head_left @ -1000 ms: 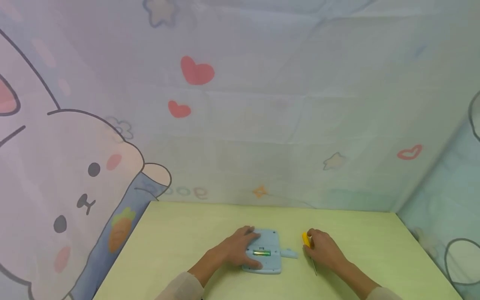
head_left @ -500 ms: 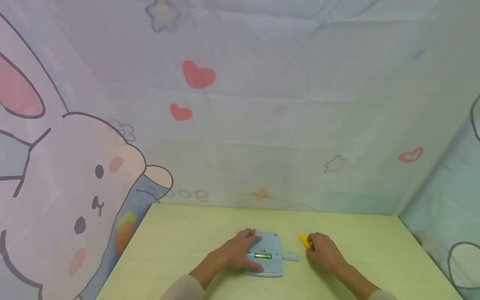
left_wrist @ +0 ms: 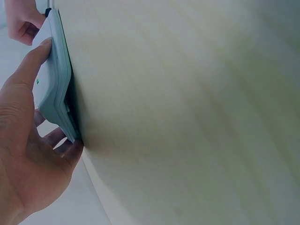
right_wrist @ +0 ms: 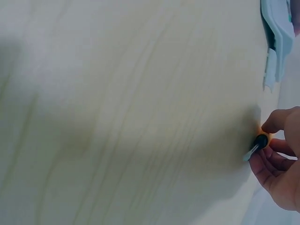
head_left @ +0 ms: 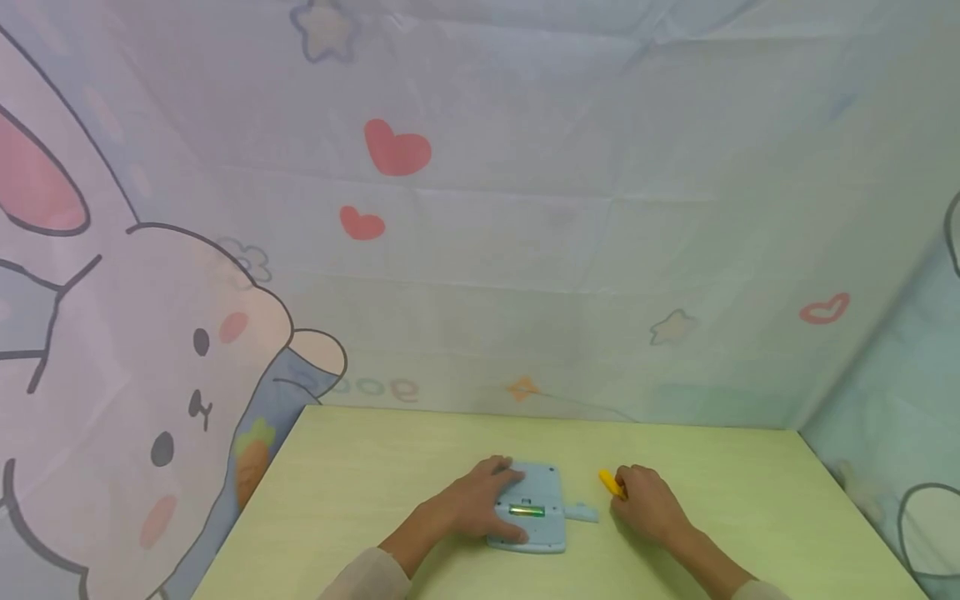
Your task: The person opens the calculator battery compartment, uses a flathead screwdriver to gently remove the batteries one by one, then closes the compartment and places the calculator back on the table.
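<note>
A light blue flat device lies on the table with its screwed back up, one green battery sitting in its uncovered slot. My left hand grips its left side, thumb at the near edge and fingers at the far one. The left wrist view shows the device's wedge-shaped side between thumb and fingertips. Just right of the device lies a light blue strip with a small tab, like a battery cover. Farther right, my right hand holds a yellow-handled screwdriver; its metal shaft shows in the right wrist view.
The pale yellow table reaches back to a hanging cloth printed with a rabbit, hearts and stars. Another cloth hangs along the right side.
My right hand has turned the screwdriver so its handle tilts left and its shaft is hidden in the head view. The left hand keeps its hold on the device.
</note>
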Tool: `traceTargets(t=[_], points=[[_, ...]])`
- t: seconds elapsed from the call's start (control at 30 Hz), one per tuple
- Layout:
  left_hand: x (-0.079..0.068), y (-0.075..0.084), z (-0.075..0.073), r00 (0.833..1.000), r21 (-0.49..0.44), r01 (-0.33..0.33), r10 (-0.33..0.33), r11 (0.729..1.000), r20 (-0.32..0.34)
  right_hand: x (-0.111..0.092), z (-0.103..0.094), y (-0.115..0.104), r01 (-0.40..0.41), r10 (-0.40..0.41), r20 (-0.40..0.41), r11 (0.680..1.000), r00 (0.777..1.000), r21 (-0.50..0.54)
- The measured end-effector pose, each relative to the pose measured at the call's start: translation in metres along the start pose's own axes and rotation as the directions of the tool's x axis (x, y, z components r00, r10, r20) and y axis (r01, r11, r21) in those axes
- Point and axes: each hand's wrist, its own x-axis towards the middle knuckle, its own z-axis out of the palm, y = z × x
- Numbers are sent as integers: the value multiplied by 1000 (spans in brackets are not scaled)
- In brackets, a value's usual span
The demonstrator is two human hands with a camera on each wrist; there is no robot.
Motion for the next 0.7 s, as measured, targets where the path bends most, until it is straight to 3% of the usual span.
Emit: traceTargets(t=[0.33, 0.57, 0.7], points=[[0, 1, -1, 1000, -5, -5, 5, 1000, 5, 1, -15, 8, -90, 83, 53, 982, 995, 165], [0, 1, -1, 1000, 3, -3, 3, 1000, 2, 5, -23, 8, -80, 79, 14, 972, 997, 220], [0, 1, -1, 1000, 8, -2, 2, 1000, 2, 7, -27, 5, -100, 94, 35, 940, 995, 326]])
